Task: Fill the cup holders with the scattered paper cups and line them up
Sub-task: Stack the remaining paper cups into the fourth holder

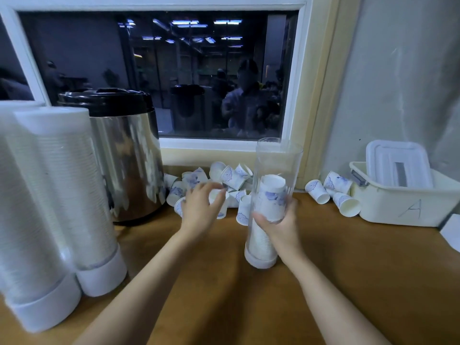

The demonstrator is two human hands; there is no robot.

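right hand [278,230] gripping clear cup holder [276,155], left hand [199,207] curled round paper cup [219,197]

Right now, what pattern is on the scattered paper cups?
Paper cups: white with a blue print, head view.

Canteen drinks counter: urn [124,155], cup holders [67,195].

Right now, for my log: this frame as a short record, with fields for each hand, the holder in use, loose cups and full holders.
left hand: fingers curled over a loose cup in the pile
right hand: grips the clear holder, standing on the table
holder fill: stacked cups, more than half full
loose cups: pile under the window; three more beside the cream bin
full holders: two, left, by the steel urn
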